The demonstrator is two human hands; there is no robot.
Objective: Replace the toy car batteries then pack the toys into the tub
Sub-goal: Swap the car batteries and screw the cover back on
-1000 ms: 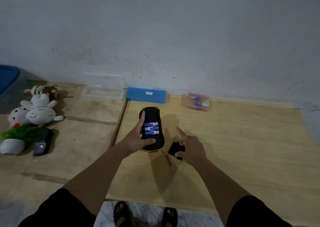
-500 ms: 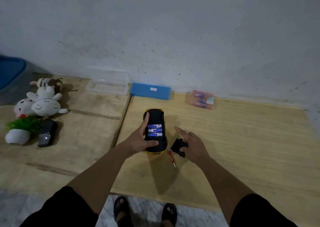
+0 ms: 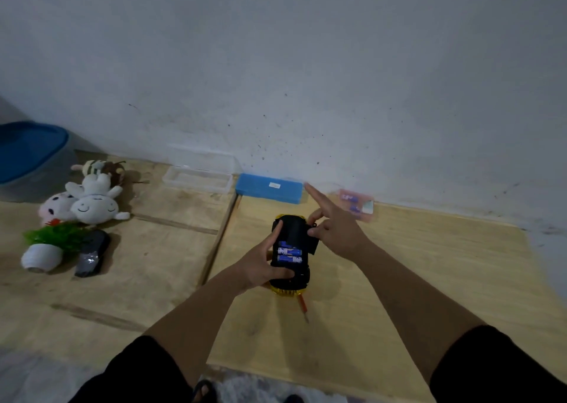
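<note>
A black and yellow toy car lies upside down in my left hand, above the wooden board. Three blue batteries sit in its open compartment. My right hand holds the black battery cover over the far end of the compartment, index finger stretched out. A grey tub with a blue lid stands at the far left. Soft toys, a small green plant in a white pot and a dark toy lie beside the tub.
A red screwdriver lies on the board just below the car. Against the wall are a clear plastic box, a blue case and a pink battery pack. My feet show at the bottom edge.
My right hand picked the black cover up from the board and brought it onto the car's underside. My left hand kept its hold on the car, which sits slightly higher.
</note>
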